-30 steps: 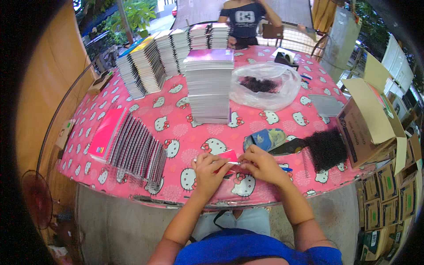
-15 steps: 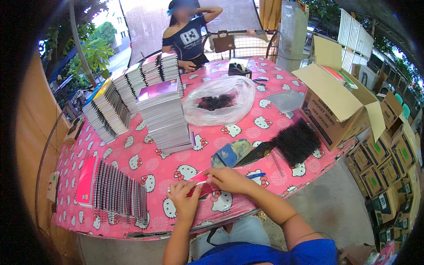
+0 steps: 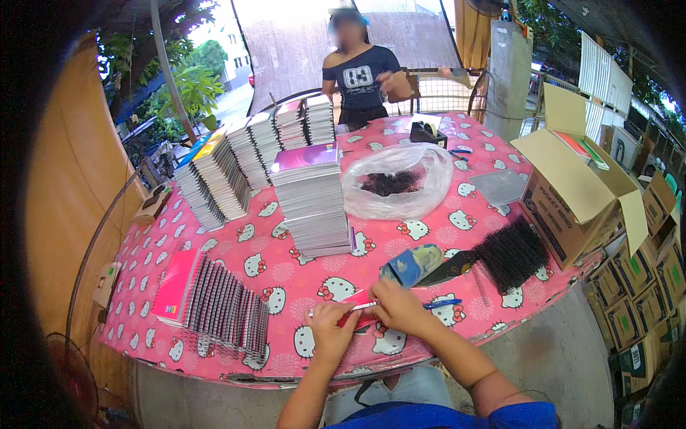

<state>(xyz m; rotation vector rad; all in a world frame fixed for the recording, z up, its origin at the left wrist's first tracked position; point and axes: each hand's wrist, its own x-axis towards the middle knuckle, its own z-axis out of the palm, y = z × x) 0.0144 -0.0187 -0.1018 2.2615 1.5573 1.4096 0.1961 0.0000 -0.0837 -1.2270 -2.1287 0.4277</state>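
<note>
Near the close edge of the pink table [image 3: 286, 247], we see the left hand [image 3: 333, 329] and right hand [image 3: 397, 307] pinching a pink booklet [image 3: 359, 297] between them, fingers hiding much of it; just beyond, a blue patterned object [image 3: 411, 265] defies identification.

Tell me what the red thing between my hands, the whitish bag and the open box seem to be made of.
The red thing: probably paper or thin card, smooth, judging by its flat look and thin white edge; fingers partly hide it.
The whitish bag: thin, glossy plastic, being translucent and crumpled.
The open box: matte brown cardboard, judging by its stiff folded flaps.
</note>
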